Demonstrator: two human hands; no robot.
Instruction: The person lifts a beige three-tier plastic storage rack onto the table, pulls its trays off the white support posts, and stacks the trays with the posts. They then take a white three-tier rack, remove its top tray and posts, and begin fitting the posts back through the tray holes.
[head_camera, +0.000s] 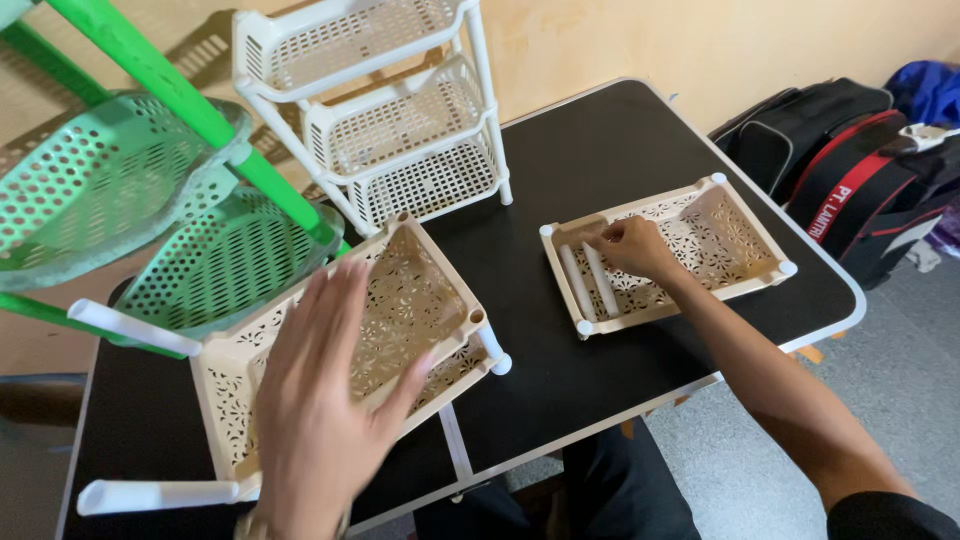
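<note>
Right hand picks a post from the loose tray; left steadies the half-built rack.

White post tubes lie inside the beige tray, mid-right on the black tabletop, corralled so they don't roll. Right hand has its grip pinched at one tube's top end. Left hand lies flat, grip released, on the tilted beige rack, bracing it. White rack and green rack stand behind; bags sit on the floor.
</note>
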